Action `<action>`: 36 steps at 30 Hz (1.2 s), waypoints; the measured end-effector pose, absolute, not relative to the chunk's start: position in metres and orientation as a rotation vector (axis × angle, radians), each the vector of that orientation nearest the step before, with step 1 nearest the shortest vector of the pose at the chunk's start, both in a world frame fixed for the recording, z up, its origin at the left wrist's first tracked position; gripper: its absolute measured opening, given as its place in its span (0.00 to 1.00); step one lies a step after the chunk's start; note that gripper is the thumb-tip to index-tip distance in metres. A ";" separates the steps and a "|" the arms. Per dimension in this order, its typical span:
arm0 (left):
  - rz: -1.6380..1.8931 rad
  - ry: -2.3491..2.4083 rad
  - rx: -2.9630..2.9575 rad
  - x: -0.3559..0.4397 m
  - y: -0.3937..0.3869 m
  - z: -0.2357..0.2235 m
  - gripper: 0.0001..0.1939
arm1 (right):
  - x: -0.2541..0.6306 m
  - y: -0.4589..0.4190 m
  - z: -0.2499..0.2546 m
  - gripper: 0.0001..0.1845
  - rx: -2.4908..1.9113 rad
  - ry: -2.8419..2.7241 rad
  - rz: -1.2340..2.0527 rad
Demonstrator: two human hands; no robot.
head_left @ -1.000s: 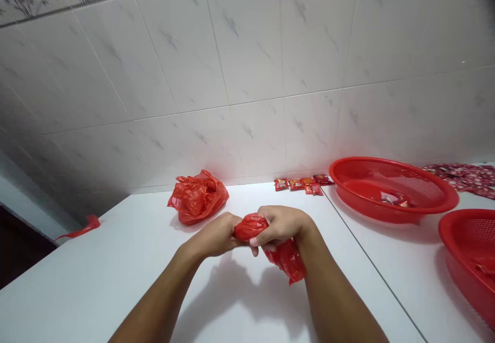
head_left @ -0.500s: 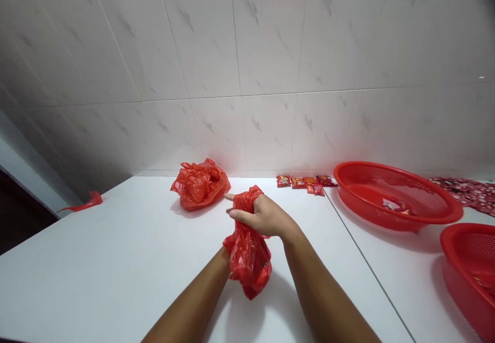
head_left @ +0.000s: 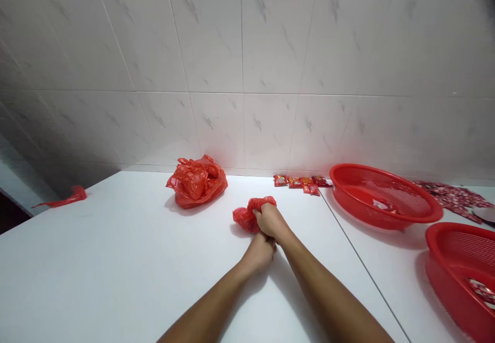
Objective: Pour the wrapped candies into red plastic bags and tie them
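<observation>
Near the back edge of the white table (head_left: 116,265), a wadded red plastic bag (head_left: 244,216) is bunched in the closed fingers of the right hand (head_left: 270,222). The left hand (head_left: 260,252), curled closed, touches it from below; whether it grips the bag is hidden. Beside them lie a looser red bag (head_left: 196,183) and small red sachets (head_left: 296,183). Past the right edge sit a red basket (head_left: 382,198) and a second red basket (head_left: 456,276).

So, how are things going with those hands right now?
Right hand clenched on crumpled red plastic bag; left hand against right wrist; second crumpled red plastic bag lies apart, not in the way.
</observation>
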State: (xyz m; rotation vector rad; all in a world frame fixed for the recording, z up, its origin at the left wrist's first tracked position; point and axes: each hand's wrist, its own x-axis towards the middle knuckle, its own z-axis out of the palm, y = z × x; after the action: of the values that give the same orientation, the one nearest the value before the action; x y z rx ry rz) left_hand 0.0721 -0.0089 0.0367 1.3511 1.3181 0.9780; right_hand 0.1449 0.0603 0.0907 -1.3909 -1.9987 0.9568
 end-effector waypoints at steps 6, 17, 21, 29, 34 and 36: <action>0.823 1.417 1.738 0.039 -0.026 0.079 0.14 | 0.195 0.044 0.089 0.13 -1.144 -2.148 1.292; 0.900 1.382 1.820 0.016 -0.026 0.097 0.17 | 0.223 0.035 0.057 0.20 -0.446 -1.502 1.779; 0.962 1.376 1.707 0.007 -0.018 0.091 0.13 | 0.242 0.029 0.057 0.16 -0.436 -1.672 1.802; 1.016 1.312 1.679 0.009 -0.014 0.084 0.13 | 0.246 0.024 0.056 0.18 -0.637 -1.824 1.374; 0.950 1.234 1.627 0.010 -0.012 0.081 0.11 | 0.239 0.029 0.048 0.19 -0.739 -1.727 1.336; 0.954 1.248 1.621 0.012 -0.013 0.080 0.09 | 0.238 0.029 0.051 0.16 -0.761 -1.709 1.389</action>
State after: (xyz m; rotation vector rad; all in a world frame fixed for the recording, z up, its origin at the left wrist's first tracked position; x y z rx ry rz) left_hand 0.0119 -0.0126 0.0804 1.6215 1.2478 0.9544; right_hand 0.2380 0.0287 0.0510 -0.7609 -1.7087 1.3894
